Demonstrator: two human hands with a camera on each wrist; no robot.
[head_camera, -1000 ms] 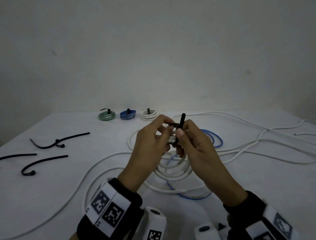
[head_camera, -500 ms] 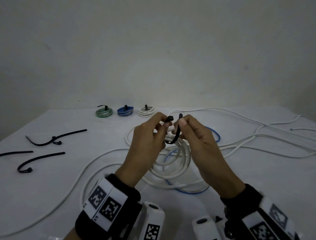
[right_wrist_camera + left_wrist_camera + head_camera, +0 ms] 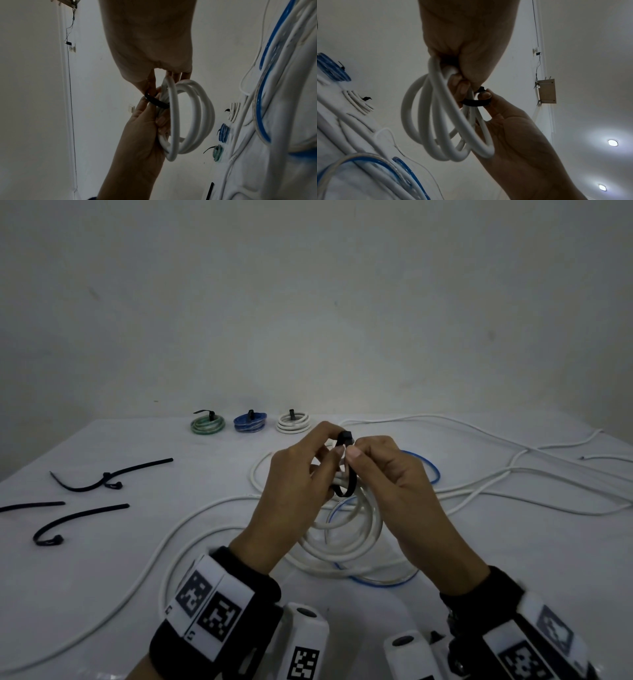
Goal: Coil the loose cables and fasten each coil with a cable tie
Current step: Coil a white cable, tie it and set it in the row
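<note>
Both your hands are up off the table, meeting at the top of the white coil (image 3: 346, 529). From the head view, your left hand (image 3: 294, 491) has its fingers curled in, pinching the head end of the black cable tie (image 3: 346, 467), and your right hand (image 3: 394, 484) pinches the same tie from the 3 o'clock side, thumb tip right by the head. The tie loops around the bunched strands at the coil's 12 o'clock. Three finished coils (image 3: 250, 424) sit in a row at the far edge, spare ties (image 3: 82, 518) lie out at 9 o'clock, and loose cables (image 3: 513, 474) sprawl toward 3 o'clock on the table (image 3: 102, 577).

Left wrist view: the tie (image 3: 476, 102) is a closed-looking band around the strands, with your right thumb (image 3: 483, 95) pressed on it. I can't really tell if the tail is through the head yet, it's dark in there.

Right wrist view: the coil (image 3: 187, 119) hangs loose and fanned out below the band (image 3: 155, 101), your left fingers (image 3: 160, 121) curled round the strands.

Tip for this step: keep the strands squeezed flat together under the left fingers, feed the tail straight into the head, then pull snug so no loop slips out.
</note>
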